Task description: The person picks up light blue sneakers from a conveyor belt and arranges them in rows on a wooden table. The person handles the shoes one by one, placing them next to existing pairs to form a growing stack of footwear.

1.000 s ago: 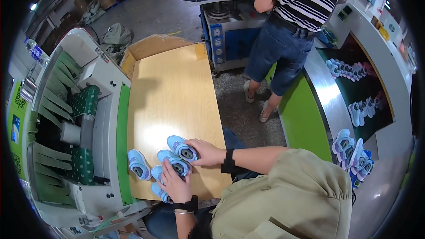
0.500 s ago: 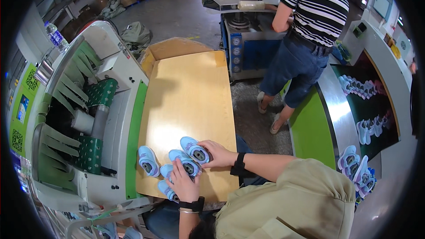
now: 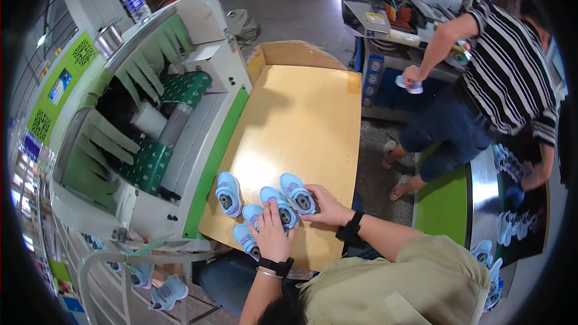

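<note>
Wood bench runs toward twelve o'clock, five shoes gathered at its near end, probably for easy reach. The left hand spreads over the middle shoe, perhaps steadying it; whether its grip is clamped, I cannot tell. At its two o'clock, the right hand's grip wraps the end shoe's heel. Beyond, a machine flanks ten o'clock; a co-worker stands at one.

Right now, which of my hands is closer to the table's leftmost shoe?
Left. Your left hand sits right of the leftmost shoe, apart from it; your right hand is farther right, touching the rightmost shoe.
</note>
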A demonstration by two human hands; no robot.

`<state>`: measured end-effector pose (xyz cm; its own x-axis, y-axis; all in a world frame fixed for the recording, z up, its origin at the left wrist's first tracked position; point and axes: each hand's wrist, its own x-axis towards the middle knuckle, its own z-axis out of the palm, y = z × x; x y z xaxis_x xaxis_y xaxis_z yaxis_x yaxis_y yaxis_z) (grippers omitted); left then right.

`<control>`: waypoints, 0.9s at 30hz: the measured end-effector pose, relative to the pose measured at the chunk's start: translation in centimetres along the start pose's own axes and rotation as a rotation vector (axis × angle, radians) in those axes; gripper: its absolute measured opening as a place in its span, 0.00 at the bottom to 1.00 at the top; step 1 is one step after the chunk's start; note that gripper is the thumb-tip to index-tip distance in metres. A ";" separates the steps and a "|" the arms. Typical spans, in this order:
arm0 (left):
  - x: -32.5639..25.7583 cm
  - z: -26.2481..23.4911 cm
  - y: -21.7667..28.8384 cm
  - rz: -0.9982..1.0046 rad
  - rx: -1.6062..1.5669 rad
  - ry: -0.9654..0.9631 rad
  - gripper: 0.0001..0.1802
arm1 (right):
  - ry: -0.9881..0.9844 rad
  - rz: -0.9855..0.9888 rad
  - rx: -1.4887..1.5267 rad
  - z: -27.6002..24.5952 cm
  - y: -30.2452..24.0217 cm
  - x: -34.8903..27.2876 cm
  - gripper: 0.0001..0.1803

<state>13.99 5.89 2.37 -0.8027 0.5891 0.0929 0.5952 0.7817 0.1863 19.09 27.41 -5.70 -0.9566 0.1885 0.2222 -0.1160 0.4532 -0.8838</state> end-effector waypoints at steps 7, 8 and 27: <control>0.3 0.0 -0.2 0.014 -0.080 0.040 0.55 | -0.145 0.082 0.187 -1.2 0.8 0.1 0.57; 0.2 0.0 -0.1 0.016 -0.075 0.052 0.55 | -0.268 0.156 0.267 -2.4 0.5 0.4 0.59; 0.2 -0.6 -0.2 -0.017 -0.001 -0.053 0.55 | 0.193 0.187 -0.905 -7.0 8.9 33.0 0.53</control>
<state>13.64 5.75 2.95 -0.8094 0.5861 0.0377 0.5817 0.7913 0.1882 -11.66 43.78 -3.39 -0.8686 0.4307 0.2449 0.3640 0.8901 -0.2744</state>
